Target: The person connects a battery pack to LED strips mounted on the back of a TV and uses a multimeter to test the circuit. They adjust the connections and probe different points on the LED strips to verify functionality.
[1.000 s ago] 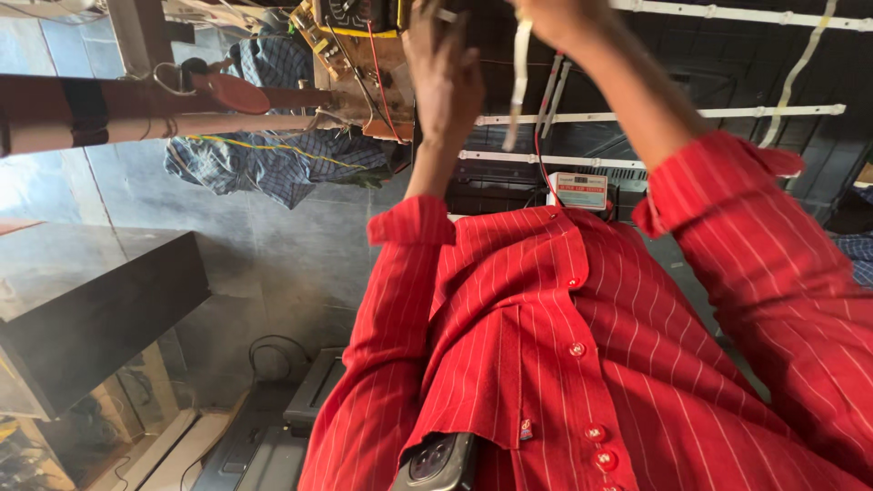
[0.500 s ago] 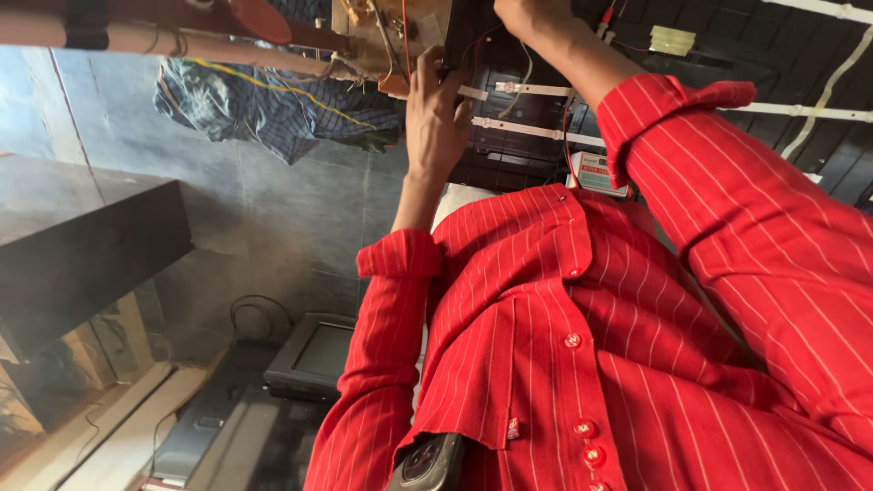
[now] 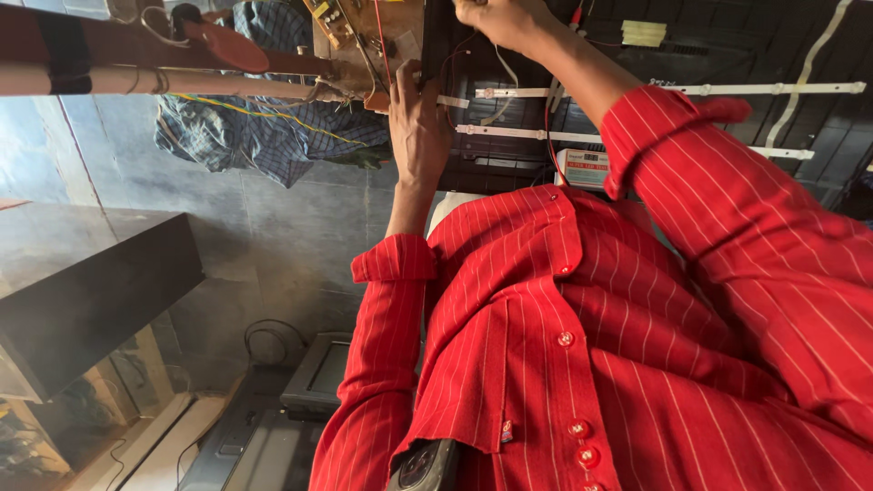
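Working at the open dark panel (image 3: 691, 55), upper right of the frame.
Since a moment ago our hands are staying put. Our left hand (image 3: 418, 127) is lying flat, released, against the panel's edge; whether our right hand (image 3: 500, 20) is gripping we cannot tell. White light strips (image 3: 727, 89) are crossing the panel.

Small white-and-red rectangular box (image 3: 582, 168) just beside the red sleeve (image 3: 727, 200)

the right hand (image 3: 496, 20) is cut off by the top edge, its fingers out of sight. the left hand (image 3: 418, 118) hides its fingertips behind the dark panel (image 3: 637, 109).
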A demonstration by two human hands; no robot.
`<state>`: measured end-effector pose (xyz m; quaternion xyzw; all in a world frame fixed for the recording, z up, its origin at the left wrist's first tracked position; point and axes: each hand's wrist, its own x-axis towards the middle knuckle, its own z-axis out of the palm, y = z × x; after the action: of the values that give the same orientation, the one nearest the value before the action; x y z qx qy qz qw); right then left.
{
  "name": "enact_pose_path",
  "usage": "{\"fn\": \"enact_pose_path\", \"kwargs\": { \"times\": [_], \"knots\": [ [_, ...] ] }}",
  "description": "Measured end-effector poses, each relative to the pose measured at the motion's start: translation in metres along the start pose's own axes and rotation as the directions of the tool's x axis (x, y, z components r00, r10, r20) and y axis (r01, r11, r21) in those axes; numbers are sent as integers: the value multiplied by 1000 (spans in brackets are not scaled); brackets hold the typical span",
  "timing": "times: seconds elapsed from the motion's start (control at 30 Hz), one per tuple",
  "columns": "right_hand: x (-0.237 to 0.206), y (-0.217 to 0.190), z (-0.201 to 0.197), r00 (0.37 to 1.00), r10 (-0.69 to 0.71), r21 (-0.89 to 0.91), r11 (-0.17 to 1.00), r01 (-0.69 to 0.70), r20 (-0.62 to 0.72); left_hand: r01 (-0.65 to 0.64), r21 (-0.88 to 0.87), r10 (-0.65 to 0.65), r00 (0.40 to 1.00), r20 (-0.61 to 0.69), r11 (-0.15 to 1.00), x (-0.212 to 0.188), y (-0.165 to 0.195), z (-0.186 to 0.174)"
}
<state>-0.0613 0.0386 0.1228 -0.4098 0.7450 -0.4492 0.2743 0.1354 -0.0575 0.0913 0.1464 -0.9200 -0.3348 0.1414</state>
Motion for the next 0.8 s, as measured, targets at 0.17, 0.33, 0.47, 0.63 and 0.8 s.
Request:
{"fn": "enact_pose_path", "kwargs": {
  "times": [0.17, 0.33, 0.47, 0.63, 0.8],
  "knots": [
    [-39, -3, 20, 990, 142, 129, 981, -143, 12, 12, 9, -12, 1000, -7, 1000, 0, -5, 6],
    [-60, 12, 53, 993, 117, -188, 976, -113, 9, 19, -173, -24, 999, -31, 985, 0, -17, 10],
    [-73, 25, 74, 998, 14, -214, 976, -27, -62, 108, -265, -112, 994, 1, 958, -4, -28, 13],
    [-71, 28, 85, 995, -24, -186, 983, 6, -93, 207, -371, -225, 974, -7, 905, -16, -30, 25],
    [-65, 26, 80, 991, -130, -257, 959, 117, -37, 346, -347, -372, 928, -11, 872, -20, -28, 42]
  ]
}}
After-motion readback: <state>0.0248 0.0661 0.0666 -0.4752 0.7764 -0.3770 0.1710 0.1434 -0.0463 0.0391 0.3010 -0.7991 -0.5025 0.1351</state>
